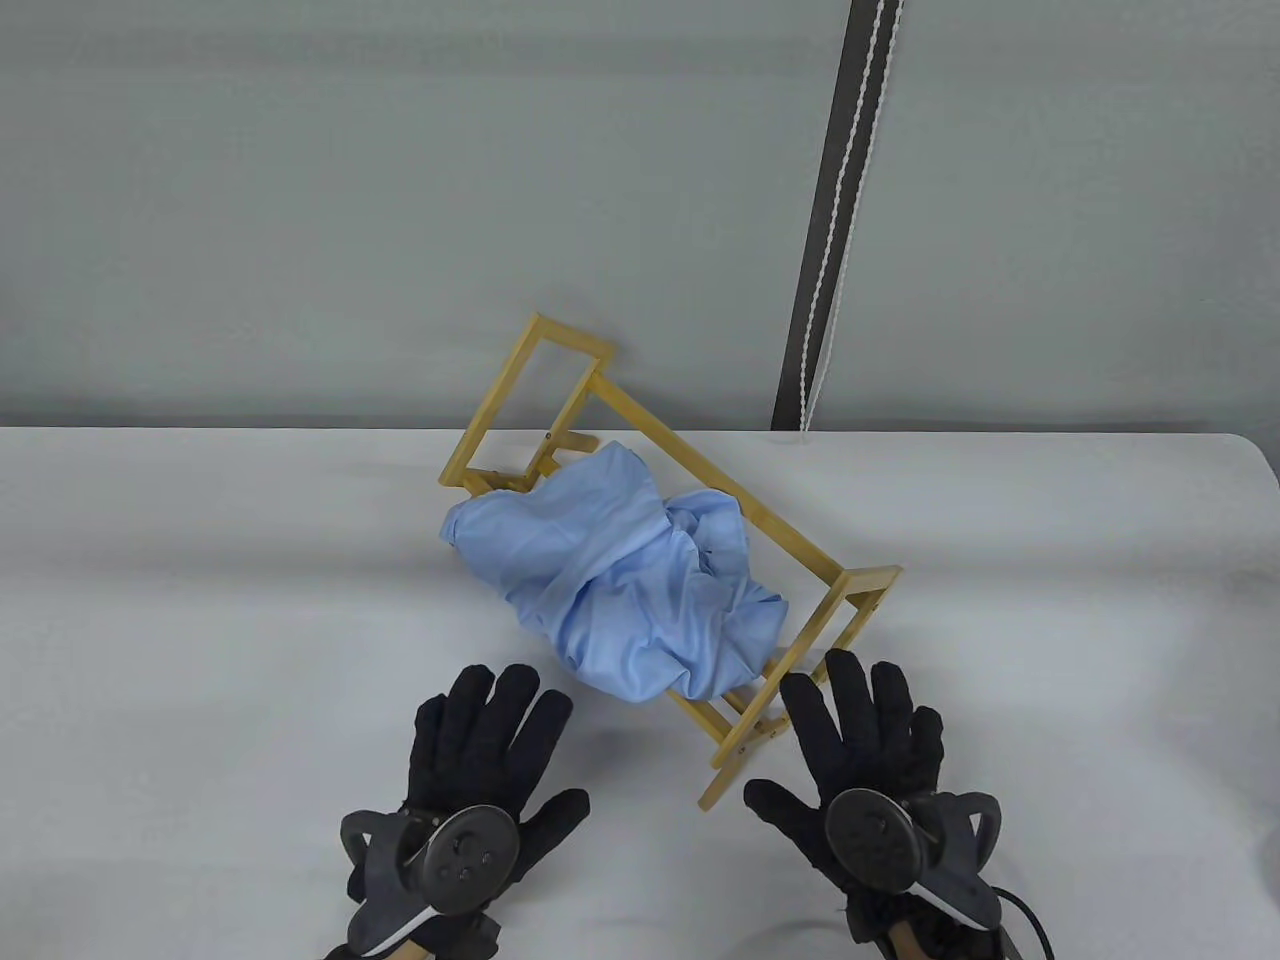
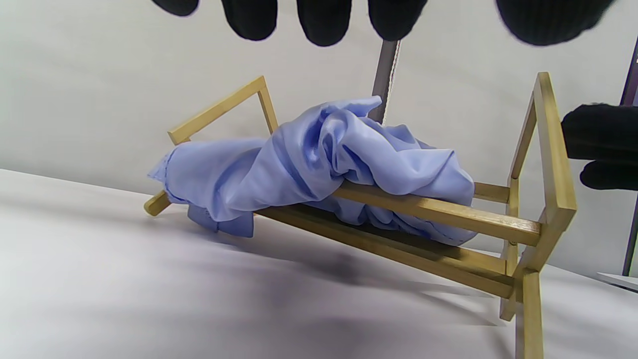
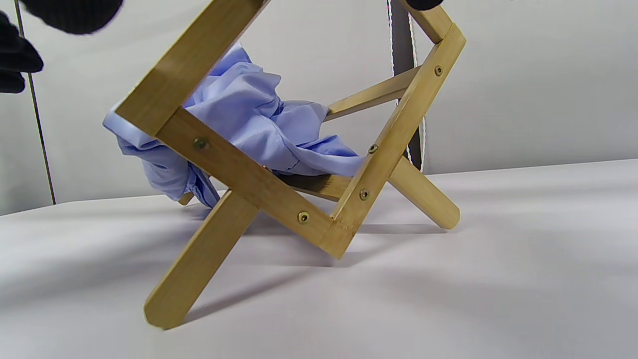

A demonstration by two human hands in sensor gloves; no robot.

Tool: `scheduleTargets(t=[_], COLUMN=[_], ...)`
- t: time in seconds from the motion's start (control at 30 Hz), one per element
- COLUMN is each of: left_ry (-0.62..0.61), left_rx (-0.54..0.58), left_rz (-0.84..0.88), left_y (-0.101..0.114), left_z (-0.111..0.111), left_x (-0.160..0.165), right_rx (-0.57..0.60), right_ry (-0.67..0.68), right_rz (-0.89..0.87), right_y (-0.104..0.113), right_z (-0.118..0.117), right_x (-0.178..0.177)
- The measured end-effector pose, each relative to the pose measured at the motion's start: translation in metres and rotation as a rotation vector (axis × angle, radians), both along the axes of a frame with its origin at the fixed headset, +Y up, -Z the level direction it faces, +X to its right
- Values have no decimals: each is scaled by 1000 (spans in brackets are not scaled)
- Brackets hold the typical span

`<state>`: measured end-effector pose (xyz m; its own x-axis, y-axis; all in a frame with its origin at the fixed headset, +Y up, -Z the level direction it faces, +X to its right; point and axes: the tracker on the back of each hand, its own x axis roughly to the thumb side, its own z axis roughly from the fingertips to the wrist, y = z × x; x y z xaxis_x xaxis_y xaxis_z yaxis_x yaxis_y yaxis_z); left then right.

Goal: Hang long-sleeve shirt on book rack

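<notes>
Light-blue long-sleeve shirt [image 1: 625,590] bunched in a loose heap inside the cradle of the wooden book rack [image 1: 820,610], draped over the near rail with one end spilling past the rack's left end toward the counter [image 1: 200,600]. Not spread along the rails, just piled. Probably counts as hung, since the cloth rests wholly on the frame and nothing grips it.

Rack set diagonally, far end close to the counter's back edge, near end pointing toward the front edge, standing on its crossed legs. Likely angled that way so both hands can reach either end.

Left hand [image 1: 475,790] flat and palm-down, fingers [image 1: 500,700] spread, just short of the shirt's near hem and apart from it. Right hand [image 1: 870,770] likewise flat, fingers [image 1: 850,690] splayed, just beside the rack's near end frame; contact with the wood cannot be told from the table view. Neither hand holding anything. In the left wrist view, fingertips hanging above the cloth with a clear gap.

Behind the counter, a plain grey wall with a dark strip and white blind cord [image 1: 835,220].
</notes>
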<state>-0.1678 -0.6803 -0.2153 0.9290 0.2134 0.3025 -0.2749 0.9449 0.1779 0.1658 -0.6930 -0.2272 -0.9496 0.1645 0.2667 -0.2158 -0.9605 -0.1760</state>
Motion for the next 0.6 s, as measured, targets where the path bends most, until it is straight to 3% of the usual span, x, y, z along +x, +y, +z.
scheduleTargets(t=[0.6], left_ry=[-29], left_rx=[-30], left_rz=[-16], left_y=[-3], left_z=[-2], left_x=[5], right_rx=[-20], right_ry=[-2], right_rz=[-41], right_y=[-2], right_z=[-4], right_x=[8])
